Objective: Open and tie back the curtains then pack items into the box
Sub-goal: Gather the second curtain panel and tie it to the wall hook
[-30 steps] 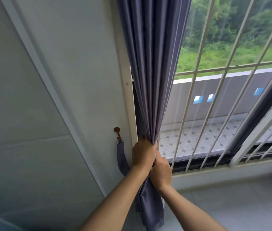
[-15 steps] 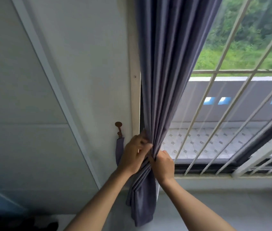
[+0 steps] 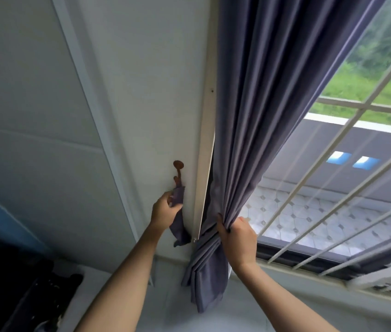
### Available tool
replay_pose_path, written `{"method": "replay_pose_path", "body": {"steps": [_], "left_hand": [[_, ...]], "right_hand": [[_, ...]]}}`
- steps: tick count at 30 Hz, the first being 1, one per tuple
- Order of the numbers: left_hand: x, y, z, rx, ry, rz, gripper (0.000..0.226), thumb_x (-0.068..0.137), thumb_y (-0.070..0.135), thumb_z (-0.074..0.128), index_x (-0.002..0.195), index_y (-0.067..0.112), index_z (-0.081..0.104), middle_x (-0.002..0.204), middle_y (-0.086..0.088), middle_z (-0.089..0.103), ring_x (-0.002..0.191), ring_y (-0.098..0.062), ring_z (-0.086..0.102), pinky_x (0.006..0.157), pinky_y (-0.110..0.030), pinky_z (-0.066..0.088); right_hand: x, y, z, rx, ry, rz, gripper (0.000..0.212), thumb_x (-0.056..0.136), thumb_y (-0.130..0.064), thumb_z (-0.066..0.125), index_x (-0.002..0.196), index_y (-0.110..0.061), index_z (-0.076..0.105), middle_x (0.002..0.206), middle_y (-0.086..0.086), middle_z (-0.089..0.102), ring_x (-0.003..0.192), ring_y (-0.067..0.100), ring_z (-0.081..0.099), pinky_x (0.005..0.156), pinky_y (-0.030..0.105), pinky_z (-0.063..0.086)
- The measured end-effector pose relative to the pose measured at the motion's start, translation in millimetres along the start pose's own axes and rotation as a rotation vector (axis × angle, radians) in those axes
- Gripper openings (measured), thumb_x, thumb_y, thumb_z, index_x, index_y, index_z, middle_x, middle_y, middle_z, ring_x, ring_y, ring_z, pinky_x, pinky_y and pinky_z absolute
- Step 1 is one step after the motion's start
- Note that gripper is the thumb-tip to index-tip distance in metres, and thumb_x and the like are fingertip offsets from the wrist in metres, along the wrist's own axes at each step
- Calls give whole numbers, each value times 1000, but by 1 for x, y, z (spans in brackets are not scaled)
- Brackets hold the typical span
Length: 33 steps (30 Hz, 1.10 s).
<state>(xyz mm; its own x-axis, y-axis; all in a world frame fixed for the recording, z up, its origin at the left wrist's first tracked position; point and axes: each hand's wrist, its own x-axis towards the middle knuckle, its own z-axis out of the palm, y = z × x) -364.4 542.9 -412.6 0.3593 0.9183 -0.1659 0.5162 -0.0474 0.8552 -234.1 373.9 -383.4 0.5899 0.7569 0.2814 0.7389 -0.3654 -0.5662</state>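
Observation:
A grey-purple curtain hangs gathered at the left side of the window. My right hand grips the bunched folds low down, holding them together near the window frame. A matching fabric tieback strap hangs from a rusty brown wall hook left of the frame. My left hand holds the strap just below the hook. The curtain's loose bottom end hangs below my right hand.
A white window frame strip runs between hook and curtain. White security bars cover the window on the right, with a tiled balcony beyond. Dark objects lie at the lower left by a blue surface.
My left hand let go of the curtain and moved left to take the tieback strap. My right hand now holds the gathered curtain alone. The camera came closer.

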Motion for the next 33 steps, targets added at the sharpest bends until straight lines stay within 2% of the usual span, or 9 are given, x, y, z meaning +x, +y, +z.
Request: {"method": "replay_pose_path", "body": {"steps": [2, 4, 9, 11, 15, 18, 21, 26, 33], "left_hand": [[-6, -7, 2, 28, -3, -50, 15, 86, 18, 66, 91, 5, 63, 81, -5, 63, 74, -18, 56, 63, -22, 41], [-10, -17, 2, 29, 7, -54, 27, 86, 22, 65, 74, -2, 59, 64, -8, 57, 62, -19, 49, 60, -26, 38], [-38, -19, -15, -34, -61, -70, 38, 68, 51, 57, 64, 14, 45, 57, 1, 41, 55, -12, 36, 53, -27, 26], [-49, -20, -18, -47, -104, -79, 40, 67, 53, 59, 66, 14, 50, 61, 1, 47, 57, -12, 40, 54, -26, 28], [-74, -25, -25, -123, -119, -141, 40, 81, 38, 65, 91, -1, 67, 82, -9, 69, 73, -18, 59, 67, -29, 43], [-99, -22, -26, -171, -134, -175, 27, 83, 33, 65, 97, 10, 70, 90, -5, 73, 85, -18, 67, 79, -33, 50], [-124, -19, -22, -304, -163, -156, 17, 87, 25, 66, 99, 15, 71, 95, -2, 74, 94, -16, 68, 90, -34, 50], [-154, -8, -19, -556, -201, -188, 11, 87, 16, 66, 90, 14, 76, 98, -7, 74, 99, -21, 68, 92, -32, 48], [-180, 6, 2, -763, -279, -254, 24, 83, 11, 69, 106, 1, 68, 105, -18, 70, 97, -28, 66, 90, -36, 50]], "right_hand": [[2, -1, -5, 21, -38, 10, 36, 88, -25, 66, 63, -16, 41, 57, -3, 38, 54, 22, 35, 51, 27, 26], [6, -3, -11, 49, -78, 25, 37, 91, -27, 62, 64, -17, 39, 53, -5, 36, 53, 26, 36, 47, 31, 22], [14, -7, -21, 111, -120, -6, 24, 92, -24, 59, 76, -6, 59, 70, 0, 52, 60, 23, 47, 54, 31, 37], [14, -9, -22, 130, -146, -5, 21, 91, -23, 60, 79, -7, 62, 75, 0, 54, 63, 22, 50, 54, 28, 38], [10, -13, -24, 112, -214, 76, 31, 92, -31, 56, 66, -14, 54, 63, 1, 54, 65, 25, 52, 50, 29, 36], [4, -19, -24, 28, -219, 99, 36, 91, -40, 54, 70, -13, 63, 69, 5, 57, 80, 26, 50, 59, 33, 41], [1, -29, -30, 53, -277, 165, 38, 90, -42, 55, 70, -11, 60, 64, 4, 56, 68, 27, 55, 52, 31, 42], [-3, -37, -30, 186, -348, 287, 36, 84, -48, 57, 72, -14, 61, 65, 6, 66, 56, 26, 66, 54, 40, 57], [0, -46, -36, 401, -485, 442, 24, 85, -35, 65, 87, -12, 60, 77, 14, 71, 58, 29, 71, 60, 45, 61]]}}
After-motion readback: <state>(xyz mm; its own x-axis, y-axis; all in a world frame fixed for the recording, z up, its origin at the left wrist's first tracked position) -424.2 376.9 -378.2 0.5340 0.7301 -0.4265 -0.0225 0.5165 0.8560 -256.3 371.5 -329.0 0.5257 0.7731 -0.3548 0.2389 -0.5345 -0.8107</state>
